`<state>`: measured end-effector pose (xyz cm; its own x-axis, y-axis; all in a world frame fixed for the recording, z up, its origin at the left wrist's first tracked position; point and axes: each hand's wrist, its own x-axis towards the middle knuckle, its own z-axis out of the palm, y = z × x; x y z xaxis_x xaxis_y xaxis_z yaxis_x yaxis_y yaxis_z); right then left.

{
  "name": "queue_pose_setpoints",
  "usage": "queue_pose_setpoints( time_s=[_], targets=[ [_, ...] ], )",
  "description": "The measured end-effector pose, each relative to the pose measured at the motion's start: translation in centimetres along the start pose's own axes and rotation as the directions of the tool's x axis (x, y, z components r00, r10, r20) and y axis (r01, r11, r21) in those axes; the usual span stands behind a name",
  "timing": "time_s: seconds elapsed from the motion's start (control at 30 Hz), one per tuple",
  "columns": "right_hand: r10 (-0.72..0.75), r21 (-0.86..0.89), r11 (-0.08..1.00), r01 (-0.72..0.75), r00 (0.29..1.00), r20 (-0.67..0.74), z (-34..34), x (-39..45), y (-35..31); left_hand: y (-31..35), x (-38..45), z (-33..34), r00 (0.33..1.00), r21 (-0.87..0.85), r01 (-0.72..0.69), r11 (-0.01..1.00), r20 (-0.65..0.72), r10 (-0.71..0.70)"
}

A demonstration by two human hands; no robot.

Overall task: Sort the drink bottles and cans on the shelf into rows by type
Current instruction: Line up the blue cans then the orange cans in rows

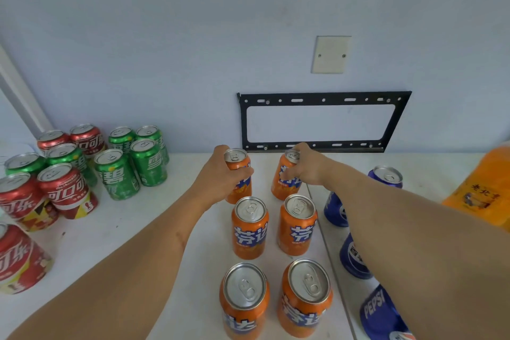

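So both hands busy rn: left hand (218, 171) grips back-left orange can (239, 182), right hand (305, 167) grips back-right orange can (285, 176), both upright on shelf (171, 218).

This looks like a plain indoor room used for staging goods, not a real shop. A white shelf (171, 201) runs along a bare, pale blue wall (193, 36). On the wall hang an unused black TV bracket (323, 121) and a blank cover plate (330, 54). Soda cans stand in loose groups straight on the shelf: red cans (66, 190), green cans (117, 174), orange cans (249, 226) and blue cans (385, 176), with an orange bottle (485, 188) at the right edge.
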<state>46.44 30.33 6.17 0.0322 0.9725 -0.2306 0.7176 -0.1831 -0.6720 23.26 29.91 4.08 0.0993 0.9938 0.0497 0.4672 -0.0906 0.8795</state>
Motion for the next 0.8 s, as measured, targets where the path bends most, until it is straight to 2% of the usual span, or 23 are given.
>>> queue_pose_setpoints(
  time_s=[0.33, 0.43, 0.53, 0.63, 0.8],
  targets=[
    [-0.013, -0.183, 0.983, 0.012, 1.000, -0.008, 1.1, -0.1, -0.7, 0.4, 0.6, 0.8, 0.997, 0.036, -0.047, 0.998, 0.056, 0.045],
    [-0.018, -0.253, 0.967, 0.005, 0.999, -0.050, 0.6, -0.6, -1.3, 0.2, 1.1, 0.7, 0.996, 0.048, -0.041, 0.998, 0.084, 0.036],
    [-0.145, -0.467, 0.881, 0.074, 0.982, -0.118, -0.2, -2.0, -1.8, 0.0, 1.5, 0.6, 0.992, 0.043, -0.026, 0.999, 0.126, 0.020],
    [-0.240, -0.637, 0.763, 0.108, 0.963, -0.124, 0.0, -3.6, -2.1, 0.0, 1.8, 0.8, 0.985, 0.010, -0.017, 1.000, 0.171, 0.015],
    [-0.221, -0.679, 0.732, 0.059, 0.963, -0.155, 0.6, -5.2, -2.1, 0.3, 1.8, 1.6, 0.969, -0.023, -0.029, 0.999, 0.244, 0.033]
  ],
)
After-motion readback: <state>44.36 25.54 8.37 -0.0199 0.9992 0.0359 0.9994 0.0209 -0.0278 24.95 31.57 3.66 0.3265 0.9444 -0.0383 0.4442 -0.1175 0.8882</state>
